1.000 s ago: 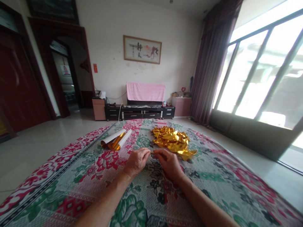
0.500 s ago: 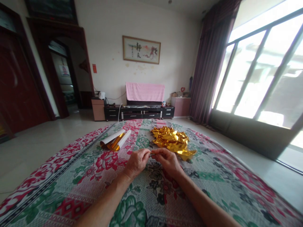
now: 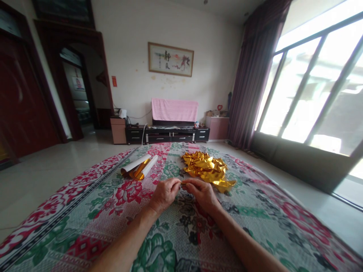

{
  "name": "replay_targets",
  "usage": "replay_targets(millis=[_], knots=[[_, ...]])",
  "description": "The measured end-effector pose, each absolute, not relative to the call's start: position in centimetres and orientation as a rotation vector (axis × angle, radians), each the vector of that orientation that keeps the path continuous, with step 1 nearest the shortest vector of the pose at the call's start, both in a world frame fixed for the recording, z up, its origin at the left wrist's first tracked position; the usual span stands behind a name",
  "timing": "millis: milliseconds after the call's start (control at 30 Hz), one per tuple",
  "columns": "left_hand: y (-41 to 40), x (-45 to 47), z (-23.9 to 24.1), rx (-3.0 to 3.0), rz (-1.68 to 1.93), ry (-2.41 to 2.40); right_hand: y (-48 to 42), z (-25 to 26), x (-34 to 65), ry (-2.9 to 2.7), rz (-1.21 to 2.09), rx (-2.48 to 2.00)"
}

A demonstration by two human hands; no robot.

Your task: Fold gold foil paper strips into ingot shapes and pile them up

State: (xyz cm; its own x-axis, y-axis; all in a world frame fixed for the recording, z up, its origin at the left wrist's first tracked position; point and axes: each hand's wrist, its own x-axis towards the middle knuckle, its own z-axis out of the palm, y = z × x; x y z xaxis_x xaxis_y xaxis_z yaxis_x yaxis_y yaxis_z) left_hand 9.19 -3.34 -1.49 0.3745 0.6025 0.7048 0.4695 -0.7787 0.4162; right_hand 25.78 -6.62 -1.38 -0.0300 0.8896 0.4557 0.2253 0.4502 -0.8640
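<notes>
Above the flowered cloth [image 3: 159, 245], my left hand [image 3: 166, 193] and my right hand [image 3: 202, 193] meet fingertip to fingertip. Both are closed in a pinch on a small piece of gold foil paper [image 3: 183, 183], of which only a thin sliver shows; my fingers hide the rest. Just beyond my right hand lies a heap of folded gold foil pieces [image 3: 205, 166], shiny and pointed. To the far left of my left hand rest loosely rolled sheets of foil paper [image 3: 138, 168], white outside and gold inside.
The patterned cloth covers a wide surface with a curved far edge. Past it stand a low black TV cabinet [image 3: 170, 136] and a screen draped with a pink cloth [image 3: 175, 109]. A purple curtain [image 3: 249, 83] and large windows are on the right.
Both hands keep their pinch in nearly the same place. A little more gold shows between the fingertips. The whole view has shifted slightly.
</notes>
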Motion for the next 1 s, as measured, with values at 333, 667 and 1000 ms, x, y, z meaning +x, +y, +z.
replay_targets(millis=[333,667,1000], knots=[[-3.59,9.37,-1.11,2.392,1.304,1.005,-6.40,-1.65,25.83,-1.591,0.618,-1.083],[-3.42,9.14,-1.10,2.423,1.277,0.993,-6.73,-1.37,25.47,-1.653,0.590,-1.102],[-3.67,9.54,-1.06,2.448,1.274,1.055,-7.04,-1.08,25.32,-1.656,0.585,-1.120]])
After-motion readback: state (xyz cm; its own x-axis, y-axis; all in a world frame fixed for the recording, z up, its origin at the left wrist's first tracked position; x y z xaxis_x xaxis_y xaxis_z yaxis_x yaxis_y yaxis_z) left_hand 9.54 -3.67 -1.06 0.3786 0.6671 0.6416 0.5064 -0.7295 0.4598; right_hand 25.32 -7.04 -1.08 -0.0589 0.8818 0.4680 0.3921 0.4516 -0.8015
